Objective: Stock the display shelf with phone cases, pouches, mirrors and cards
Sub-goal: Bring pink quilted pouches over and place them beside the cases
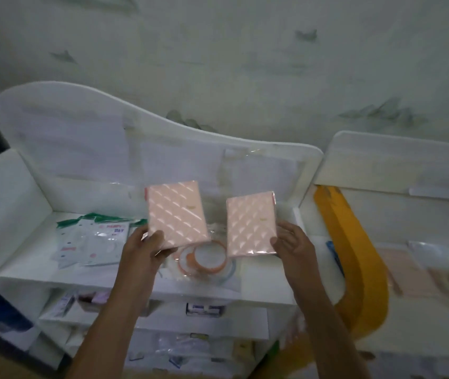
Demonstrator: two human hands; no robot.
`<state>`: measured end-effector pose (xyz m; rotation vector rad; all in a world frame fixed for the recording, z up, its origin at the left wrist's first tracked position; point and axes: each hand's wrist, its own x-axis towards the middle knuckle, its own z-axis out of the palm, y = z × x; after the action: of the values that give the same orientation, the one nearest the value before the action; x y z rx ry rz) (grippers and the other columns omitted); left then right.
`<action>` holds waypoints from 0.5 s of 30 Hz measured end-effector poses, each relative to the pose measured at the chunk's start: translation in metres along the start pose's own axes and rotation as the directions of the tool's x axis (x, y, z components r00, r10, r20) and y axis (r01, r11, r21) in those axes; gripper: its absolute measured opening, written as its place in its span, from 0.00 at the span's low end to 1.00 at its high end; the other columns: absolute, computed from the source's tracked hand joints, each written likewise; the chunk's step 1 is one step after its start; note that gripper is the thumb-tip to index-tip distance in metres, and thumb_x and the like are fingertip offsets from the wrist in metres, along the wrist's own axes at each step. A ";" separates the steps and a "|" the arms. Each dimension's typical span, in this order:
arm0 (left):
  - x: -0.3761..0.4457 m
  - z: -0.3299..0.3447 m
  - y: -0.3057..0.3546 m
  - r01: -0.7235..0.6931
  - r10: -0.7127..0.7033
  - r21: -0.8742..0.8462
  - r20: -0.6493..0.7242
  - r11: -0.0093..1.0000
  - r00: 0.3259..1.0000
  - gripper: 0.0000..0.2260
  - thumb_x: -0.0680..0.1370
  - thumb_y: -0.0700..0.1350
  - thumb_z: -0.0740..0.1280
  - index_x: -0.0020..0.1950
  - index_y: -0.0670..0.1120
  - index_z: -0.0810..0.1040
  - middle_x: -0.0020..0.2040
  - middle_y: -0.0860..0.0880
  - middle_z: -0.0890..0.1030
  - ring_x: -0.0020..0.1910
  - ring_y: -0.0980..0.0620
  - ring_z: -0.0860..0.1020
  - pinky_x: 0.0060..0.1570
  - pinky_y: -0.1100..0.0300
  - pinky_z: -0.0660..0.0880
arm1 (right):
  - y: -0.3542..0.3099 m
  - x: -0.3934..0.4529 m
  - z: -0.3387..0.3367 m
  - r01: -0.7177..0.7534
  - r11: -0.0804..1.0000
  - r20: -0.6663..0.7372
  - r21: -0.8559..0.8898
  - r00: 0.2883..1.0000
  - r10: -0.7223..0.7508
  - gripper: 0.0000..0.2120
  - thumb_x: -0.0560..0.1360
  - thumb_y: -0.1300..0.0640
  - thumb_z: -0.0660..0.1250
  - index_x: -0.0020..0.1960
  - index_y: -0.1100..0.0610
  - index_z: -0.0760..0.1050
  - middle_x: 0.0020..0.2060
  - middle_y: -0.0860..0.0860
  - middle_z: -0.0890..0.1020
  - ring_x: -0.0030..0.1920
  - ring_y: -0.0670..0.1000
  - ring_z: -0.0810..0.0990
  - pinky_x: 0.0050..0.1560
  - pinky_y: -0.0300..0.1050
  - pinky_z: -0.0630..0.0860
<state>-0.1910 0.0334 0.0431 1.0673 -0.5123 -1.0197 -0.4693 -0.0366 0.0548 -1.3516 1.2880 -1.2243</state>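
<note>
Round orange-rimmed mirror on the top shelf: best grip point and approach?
Pinch the orange rim at its near edge, coming from the front and above. It lies flat in clear wrap, and the two pink quilted cases held over it likely block the far side.

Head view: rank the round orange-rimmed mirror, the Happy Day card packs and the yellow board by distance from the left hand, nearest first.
From the left hand:
1. Round orange-rimmed mirror, just to its right on the top shelf.
2. Happy Day card packs, to its left on the same shelf.
3. Yellow board, far right, beyond the right hand.
</note>
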 end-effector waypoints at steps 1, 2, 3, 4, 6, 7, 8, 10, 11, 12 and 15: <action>-0.009 0.010 0.001 -0.011 0.011 -0.003 0.009 1.000 1.000 0.08 0.79 0.35 0.64 0.57 0.39 0.76 0.53 0.40 0.81 0.50 0.44 0.81 0.49 0.53 0.80 | -0.007 -0.007 -0.015 0.030 1.000 -0.016 0.007 0.999 -0.030 0.18 0.76 0.65 0.68 0.65 0.57 0.74 0.55 0.51 0.84 0.55 0.47 0.83 0.47 0.35 0.79; -0.019 0.020 0.000 -0.022 0.022 -0.004 0.022 1.000 1.000 0.09 0.79 0.35 0.64 0.58 0.38 0.76 0.54 0.40 0.82 0.51 0.44 0.81 0.48 0.55 0.80 | -0.012 -0.015 -0.031 0.059 0.998 -0.029 0.009 0.998 -0.059 0.18 0.77 0.63 0.69 0.65 0.55 0.74 0.55 0.50 0.84 0.54 0.46 0.83 0.48 0.35 0.79; -0.030 0.030 -0.001 -0.030 0.030 0.000 0.036 1.000 0.999 0.11 0.79 0.35 0.64 0.61 0.37 0.75 0.55 0.40 0.81 0.52 0.43 0.81 0.47 0.56 0.81 | -0.017 -0.022 -0.047 0.081 0.997 -0.045 0.016 0.996 -0.080 0.18 0.77 0.62 0.69 0.65 0.52 0.74 0.54 0.49 0.84 0.54 0.46 0.83 0.50 0.37 0.80; -0.043 0.039 -0.003 -0.034 0.034 -0.004 0.048 0.999 0.998 0.13 0.79 0.35 0.64 0.63 0.37 0.74 0.56 0.40 0.81 0.53 0.43 0.81 0.47 0.56 0.81 | -0.021 -0.030 -0.065 0.091 0.996 -0.066 0.019 0.994 -0.090 0.18 0.77 0.62 0.69 0.64 0.50 0.74 0.54 0.48 0.84 0.54 0.46 0.83 0.52 0.41 0.80; -0.069 0.060 -0.006 -0.038 0.039 -0.011 0.067 0.999 0.997 0.14 0.79 0.35 0.64 0.65 0.35 0.73 0.58 0.38 0.80 0.53 0.44 0.81 0.47 0.57 0.81 | -0.029 -0.046 -0.100 0.103 0.993 -0.122 0.050 0.988 -0.096 0.18 0.77 0.64 0.69 0.63 0.49 0.74 0.52 0.50 0.84 0.53 0.49 0.84 0.53 0.45 0.80; -0.083 0.071 -0.009 -0.036 0.036 -0.011 0.083 0.999 0.996 0.15 0.79 0.36 0.63 0.66 0.35 0.73 0.59 0.38 0.80 0.53 0.45 0.81 0.47 0.57 0.81 | -0.032 -0.055 -0.119 0.107 0.992 -0.145 0.072 0.985 -0.096 0.18 0.77 0.65 0.68 0.64 0.52 0.74 0.52 0.53 0.85 0.52 0.50 0.84 0.53 0.46 0.80; -0.096 0.082 -0.013 -0.030 0.030 -0.008 0.099 1.000 0.995 0.15 0.80 0.36 0.63 0.66 0.35 0.72 0.60 0.38 0.80 0.53 0.46 0.81 0.47 0.57 0.81 | -0.034 -0.064 -0.137 0.111 0.991 -0.165 0.079 0.981 -0.097 0.18 0.77 0.65 0.68 0.64 0.54 0.73 0.52 0.54 0.85 0.52 0.52 0.84 0.54 0.48 0.81; -0.121 0.102 -0.021 -0.020 0.020 -0.001 0.136 1.000 0.990 0.15 0.80 0.36 0.63 0.66 0.35 0.72 0.61 0.37 0.79 0.55 0.44 0.81 0.47 0.56 0.82 | -0.034 -0.084 -0.172 0.123 0.991 -0.184 0.043 0.976 -0.113 0.17 0.77 0.63 0.67 0.65 0.53 0.72 0.54 0.53 0.84 0.52 0.50 0.84 0.52 0.48 0.82; -0.133 0.113 -0.027 -0.015 0.014 0.006 0.150 1.000 0.989 0.15 0.79 0.35 0.63 0.66 0.35 0.72 0.61 0.37 0.79 0.56 0.43 0.80 0.47 0.56 0.82 | -0.032 -0.094 -0.190 0.127 0.992 -0.195 0.026 0.974 -0.119 0.17 0.78 0.62 0.67 0.65 0.51 0.73 0.54 0.51 0.83 0.51 0.47 0.84 0.49 0.45 0.82; -0.144 0.124 -0.032 -0.012 0.009 0.017 0.161 1.000 0.987 0.15 0.79 0.35 0.63 0.66 0.35 0.72 0.61 0.37 0.79 0.57 0.42 0.80 0.47 0.56 0.82 | -0.028 -0.102 -0.207 0.128 0.992 -0.216 0.016 0.969 -0.121 0.16 0.78 0.62 0.67 0.64 0.50 0.73 0.55 0.50 0.82 0.51 0.45 0.84 0.48 0.42 0.82; -0.173 0.160 -0.048 0.010 -0.018 0.037 0.220 0.999 0.975 0.15 0.80 0.35 0.63 0.66 0.37 0.73 0.60 0.39 0.80 0.55 0.44 0.81 0.45 0.57 0.81 | -0.016 -0.121 -0.253 0.093 0.995 -0.295 0.021 0.952 -0.083 0.17 0.77 0.63 0.68 0.63 0.51 0.74 0.58 0.53 0.81 0.53 0.50 0.84 0.55 0.53 0.82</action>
<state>-0.4170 0.1040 0.0885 0.9953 -0.7057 -1.1524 -0.7151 0.0935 0.0933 -1.2459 1.4145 -1.5480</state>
